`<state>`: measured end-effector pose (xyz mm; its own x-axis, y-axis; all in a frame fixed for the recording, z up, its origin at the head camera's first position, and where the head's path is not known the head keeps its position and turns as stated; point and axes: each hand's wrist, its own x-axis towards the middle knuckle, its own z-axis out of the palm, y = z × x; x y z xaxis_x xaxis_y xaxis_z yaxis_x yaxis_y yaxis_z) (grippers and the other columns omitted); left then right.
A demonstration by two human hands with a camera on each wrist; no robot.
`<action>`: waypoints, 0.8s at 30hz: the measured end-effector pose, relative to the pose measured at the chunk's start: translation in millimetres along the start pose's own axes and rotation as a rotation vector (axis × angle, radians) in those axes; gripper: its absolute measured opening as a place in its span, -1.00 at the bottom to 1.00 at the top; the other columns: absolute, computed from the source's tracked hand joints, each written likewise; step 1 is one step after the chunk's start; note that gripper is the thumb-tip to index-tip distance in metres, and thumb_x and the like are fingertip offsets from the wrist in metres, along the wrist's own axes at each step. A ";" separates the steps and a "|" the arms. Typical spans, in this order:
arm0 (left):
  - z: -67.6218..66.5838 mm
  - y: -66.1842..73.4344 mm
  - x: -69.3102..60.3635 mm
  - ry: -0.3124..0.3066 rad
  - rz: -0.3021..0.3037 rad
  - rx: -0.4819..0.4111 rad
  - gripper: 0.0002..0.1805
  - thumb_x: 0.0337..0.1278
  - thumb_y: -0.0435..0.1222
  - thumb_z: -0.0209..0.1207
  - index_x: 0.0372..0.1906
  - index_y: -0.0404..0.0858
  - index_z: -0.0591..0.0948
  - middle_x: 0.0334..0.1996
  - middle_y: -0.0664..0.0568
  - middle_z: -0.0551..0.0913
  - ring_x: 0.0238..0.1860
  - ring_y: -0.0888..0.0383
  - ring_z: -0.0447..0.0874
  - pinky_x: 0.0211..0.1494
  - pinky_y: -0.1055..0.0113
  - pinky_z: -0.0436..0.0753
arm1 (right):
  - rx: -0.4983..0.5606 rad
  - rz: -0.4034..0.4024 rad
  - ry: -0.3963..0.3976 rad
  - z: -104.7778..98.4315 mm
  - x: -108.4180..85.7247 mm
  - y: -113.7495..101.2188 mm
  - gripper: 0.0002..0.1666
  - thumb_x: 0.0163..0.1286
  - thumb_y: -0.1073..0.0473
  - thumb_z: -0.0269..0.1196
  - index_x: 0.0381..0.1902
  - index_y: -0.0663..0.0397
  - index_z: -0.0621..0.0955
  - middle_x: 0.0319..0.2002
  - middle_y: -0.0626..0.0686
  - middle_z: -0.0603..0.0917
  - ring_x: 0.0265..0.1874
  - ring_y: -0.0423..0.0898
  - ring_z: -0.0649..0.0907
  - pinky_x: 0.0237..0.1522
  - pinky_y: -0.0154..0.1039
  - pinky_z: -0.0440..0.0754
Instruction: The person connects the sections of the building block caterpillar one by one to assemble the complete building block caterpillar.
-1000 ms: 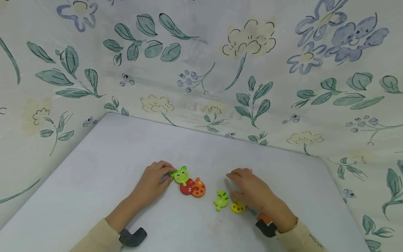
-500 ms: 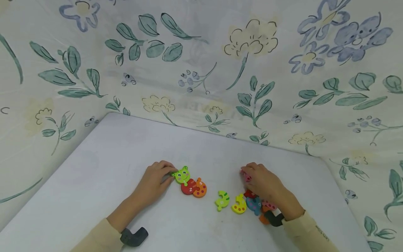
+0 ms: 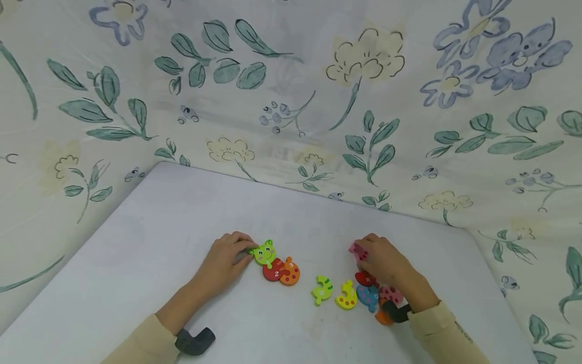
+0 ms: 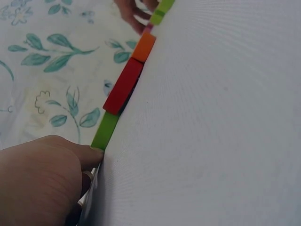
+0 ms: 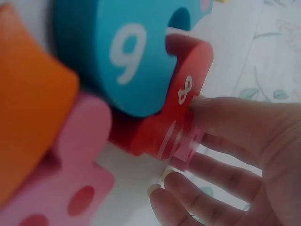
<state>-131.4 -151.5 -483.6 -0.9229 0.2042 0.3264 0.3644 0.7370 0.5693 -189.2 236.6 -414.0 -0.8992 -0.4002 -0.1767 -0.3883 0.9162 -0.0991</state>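
Pinching the green head (image 3: 264, 254), the left hand (image 3: 226, 258) sits well apart from the right hand (image 3: 384, 259), whose grip clamps a pink piece (image 3: 359, 252).

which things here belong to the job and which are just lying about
Seemingly in the job:
green face piece, at the left hand
red 2 and orange 3, in its row
pink piece at the right hand
light green, yellow, blue, red 8, another pink, orange pieces

Just there, seemingly:
white table
floral backdrop
dark gadget at each wrist
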 end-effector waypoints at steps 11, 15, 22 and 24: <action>0.2 0.6 1.7 0.003 0.004 0.001 -0.70 0.21 -0.39 0.44 0.04 -0.22 0.78 0.02 0.07 0.67 0.00 0.03 0.58 0.10 0.03 0.57 | 0.047 0.036 0.019 -0.4 -1.6 1.9 -0.34 0.28 0.16 0.52 0.31 0.17 0.62 0.16 0.27 0.59 0.09 0.21 0.62 0.07 0.11 0.70; 1.0 0.5 0.7 0.013 0.007 0.000 -0.70 0.18 -0.41 0.45 0.03 -0.21 0.78 0.01 0.07 0.67 0.00 0.03 0.58 0.09 0.02 0.57 | 0.067 0.039 0.008 -1.3 -2.2 1.7 -0.33 0.28 0.15 0.53 0.32 0.15 0.62 0.16 0.25 0.60 0.10 0.20 0.61 0.07 0.10 0.70; 2.8 -0.5 -0.5 0.015 0.000 -0.006 -0.71 0.18 -0.42 0.45 0.02 -0.22 0.78 0.00 0.06 0.68 0.03 0.01 0.59 0.13 -0.02 0.55 | 0.100 -0.037 0.033 -6.3 -2.8 -6.4 -0.34 0.33 0.12 0.50 0.35 0.11 0.61 0.22 0.24 0.56 0.18 0.19 0.60 0.14 0.12 0.66; 3.3 -0.7 -0.2 0.019 0.002 -0.007 -0.71 0.19 -0.42 0.45 0.02 -0.22 0.78 -0.01 0.06 0.68 0.04 0.01 0.60 0.15 -0.02 0.55 | 0.093 -0.068 0.048 -9.1 -2.2 -12.4 -0.35 0.34 0.11 0.49 0.36 0.08 0.61 0.24 0.22 0.56 0.20 0.19 0.59 0.16 0.12 0.65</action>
<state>-131.8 -150.0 -486.5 -0.9195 0.1934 0.3421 0.3673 0.7323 0.5734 -184.2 226.3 -403.5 -0.8807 -0.4582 -0.1200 -0.4305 0.8800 -0.2005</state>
